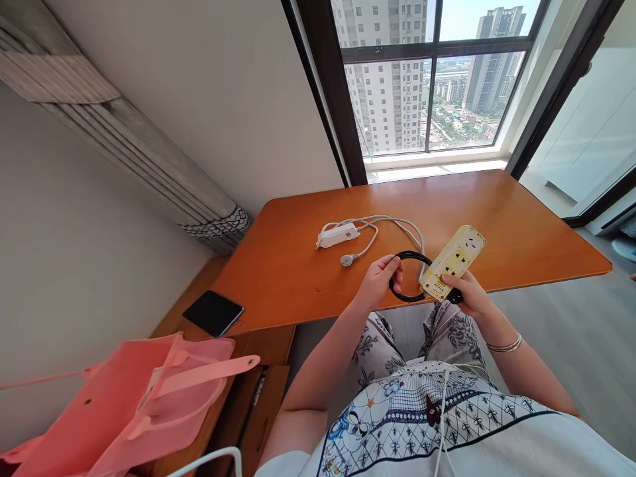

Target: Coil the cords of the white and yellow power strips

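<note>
A pale yellow power strip (pixel 454 262) is tilted in front of me, its socket face up, and my right hand (pixel 470 295) grips its near end with the thumb on top. A black cord (pixel 408 255) curves in a loop beside the strip. My left hand (pixel 385 281) pinches the left side of that loop. Under my right hand shows a black piece (pixel 454 297), perhaps the cord's plug, partly hidden by the fingers. Beyond my hands, a white power strip (pixel 338 234) lies on the table with its pale cable (pixel 392 218) and round plug (pixel 346 260).
The orange-brown wooden table (pixel 288 265) reaches to the window (pixel 432 79). A black tablet (pixel 213 313) lies at its left corner. A pink bag (pixel 149 397) sits at lower left on a wooden cabinet (pixel 263 404). A gathered curtain (pixel 149 159) hangs on the left.
</note>
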Demonstrator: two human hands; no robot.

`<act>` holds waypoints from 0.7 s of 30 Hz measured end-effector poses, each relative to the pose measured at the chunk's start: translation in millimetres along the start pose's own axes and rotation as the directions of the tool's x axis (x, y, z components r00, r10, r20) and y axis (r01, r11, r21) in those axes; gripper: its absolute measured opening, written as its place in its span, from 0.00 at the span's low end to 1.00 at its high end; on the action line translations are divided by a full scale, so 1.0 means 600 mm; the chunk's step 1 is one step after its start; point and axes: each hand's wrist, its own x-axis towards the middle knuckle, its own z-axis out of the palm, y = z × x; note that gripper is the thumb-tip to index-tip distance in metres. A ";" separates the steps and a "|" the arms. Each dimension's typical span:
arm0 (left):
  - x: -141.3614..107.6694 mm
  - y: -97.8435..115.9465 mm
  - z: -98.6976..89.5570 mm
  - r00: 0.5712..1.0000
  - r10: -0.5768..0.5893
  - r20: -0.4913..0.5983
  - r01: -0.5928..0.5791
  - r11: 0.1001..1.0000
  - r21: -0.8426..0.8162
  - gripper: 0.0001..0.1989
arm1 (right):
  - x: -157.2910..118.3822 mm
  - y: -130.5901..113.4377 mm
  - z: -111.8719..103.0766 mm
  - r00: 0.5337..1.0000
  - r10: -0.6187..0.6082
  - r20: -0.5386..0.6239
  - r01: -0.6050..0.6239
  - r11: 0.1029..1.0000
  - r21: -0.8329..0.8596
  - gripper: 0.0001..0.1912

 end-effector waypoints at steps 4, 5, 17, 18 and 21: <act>0.001 0.001 0.000 0.998 -0.063 0.012 0.064 0.995 -0.082 0.25 | 0.002 0.005 -0.001 1.000 -0.020 -0.007 0.020 1.000 -0.021 0.30; 0.001 0.004 -0.001 0.996 -0.088 0.025 0.090 0.988 -0.124 0.25 | 0.002 0.005 -0.001 1.000 -0.023 -0.005 0.023 0.999 -0.026 0.30; -0.002 0.032 -0.011 0.897 -0.355 0.262 0.421 0.867 -0.268 0.24 | -0.004 -0.002 -0.007 0.999 -0.011 0.036 0.012 0.999 -0.046 0.26; -0.003 0.032 -0.008 0.902 -0.354 0.248 0.416 0.865 -0.281 0.23 | -0.004 -0.002 -0.007 0.999 -0.016 0.033 0.018 0.999 -0.044 0.26; -0.006 0.029 0.000 0.912 -0.348 0.218 0.402 0.864 -0.304 0.20 | -0.003 -0.004 -0.009 1.000 -0.017 0.020 0.018 0.999 -0.039 0.26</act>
